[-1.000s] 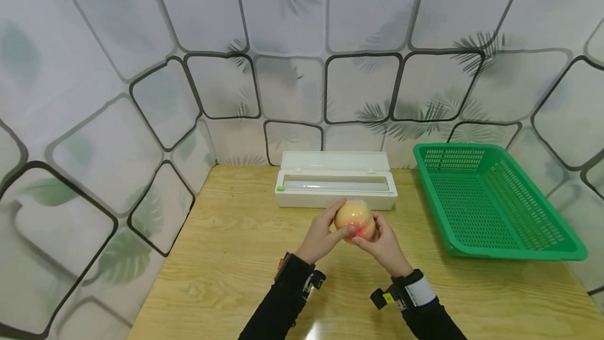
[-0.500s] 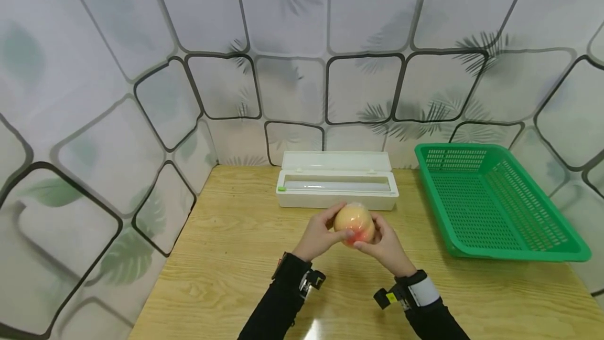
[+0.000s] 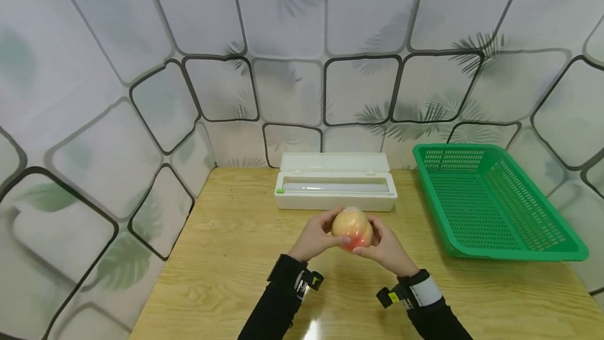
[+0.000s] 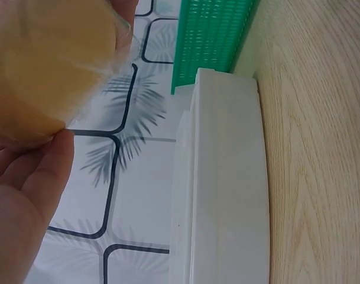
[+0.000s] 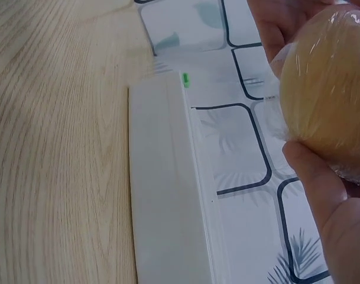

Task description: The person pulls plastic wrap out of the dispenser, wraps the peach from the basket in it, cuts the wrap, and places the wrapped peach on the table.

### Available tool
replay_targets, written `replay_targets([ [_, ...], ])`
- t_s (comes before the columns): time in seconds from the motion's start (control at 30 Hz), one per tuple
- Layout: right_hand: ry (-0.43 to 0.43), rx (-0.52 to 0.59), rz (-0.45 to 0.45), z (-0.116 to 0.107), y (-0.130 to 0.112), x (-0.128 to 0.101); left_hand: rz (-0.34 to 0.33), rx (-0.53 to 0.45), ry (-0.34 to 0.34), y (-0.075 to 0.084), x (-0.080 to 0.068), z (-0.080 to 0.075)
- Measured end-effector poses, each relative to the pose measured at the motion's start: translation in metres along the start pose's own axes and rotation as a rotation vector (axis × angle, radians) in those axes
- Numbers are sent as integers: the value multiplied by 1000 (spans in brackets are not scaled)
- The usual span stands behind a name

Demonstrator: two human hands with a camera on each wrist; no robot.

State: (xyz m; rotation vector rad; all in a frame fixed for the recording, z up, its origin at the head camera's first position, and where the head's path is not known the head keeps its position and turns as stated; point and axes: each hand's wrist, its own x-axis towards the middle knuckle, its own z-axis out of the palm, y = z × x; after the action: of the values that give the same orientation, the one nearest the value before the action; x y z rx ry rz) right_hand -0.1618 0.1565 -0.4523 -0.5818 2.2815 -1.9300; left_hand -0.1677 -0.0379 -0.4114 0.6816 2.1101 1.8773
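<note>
Hands, left and right, cup peach; film wrap visible only in wrist views.

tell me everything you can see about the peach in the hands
The peach is round, pale yellow-orange with a red blush on its lower side, and wrapped in clear cling film that creases at its edges. The left hand and right hand cup it from either side, above the wooden table, in front of the white film dispenser.
</note>
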Motion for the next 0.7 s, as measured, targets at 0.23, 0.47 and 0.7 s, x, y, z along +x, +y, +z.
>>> replay_targets([
  [0.23,-37,-46,-49,-1,1,-1,-24,-44,-36,-6,0,-3],
  [0.47,-94,-56,-82,0,-4,-2,-67,-56,-37,-6,-3,-4],
  [0.7,-117,-71,-81,3,-21,-6,-29,-16,-61,-30,0,-4],
])
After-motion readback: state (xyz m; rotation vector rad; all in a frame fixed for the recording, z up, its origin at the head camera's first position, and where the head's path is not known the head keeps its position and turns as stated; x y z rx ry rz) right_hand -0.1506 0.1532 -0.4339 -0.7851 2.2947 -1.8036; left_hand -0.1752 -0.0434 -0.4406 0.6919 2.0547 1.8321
